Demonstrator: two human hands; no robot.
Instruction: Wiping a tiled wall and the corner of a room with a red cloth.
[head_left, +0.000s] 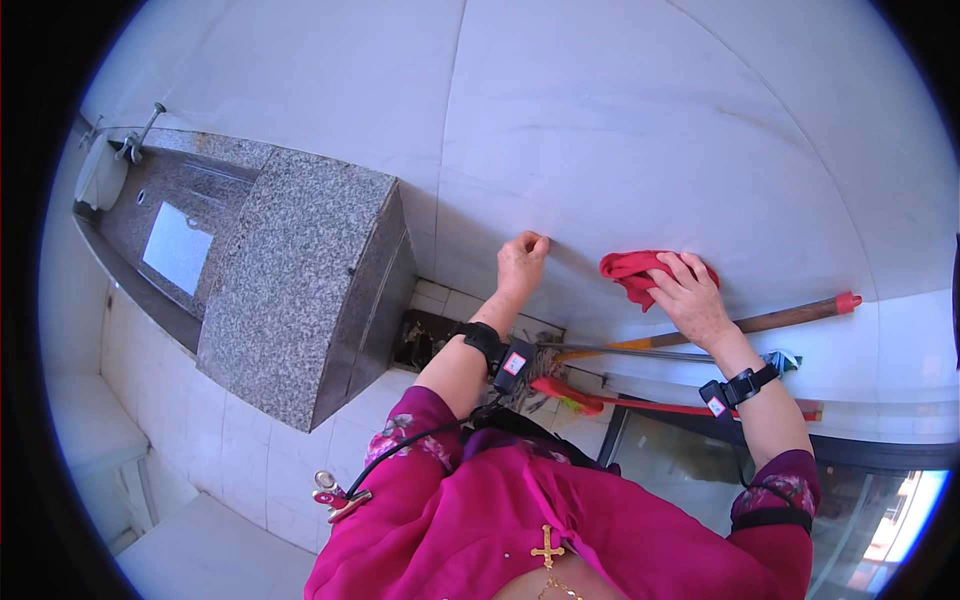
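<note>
My right hand (691, 298) presses a bunched red cloth (628, 268) against the pale tiled wall (570, 142). Its fingers lie spread over the cloth's right side, and one loose corner hangs below. To the left, my left hand (522, 261) is held close to the same wall with its fingers curled in. Nothing shows in that hand, and whether its fingertips touch the tile cannot be made out.
A granite counter (289, 262) with a stone sink basin (225, 191) and metal tap (139, 139) stands left. Long handles lean below my right arm: a wooden one (765, 319) with a red cap and a red one (660, 406). A dark-framed glass panel (675, 450) is lower right.
</note>
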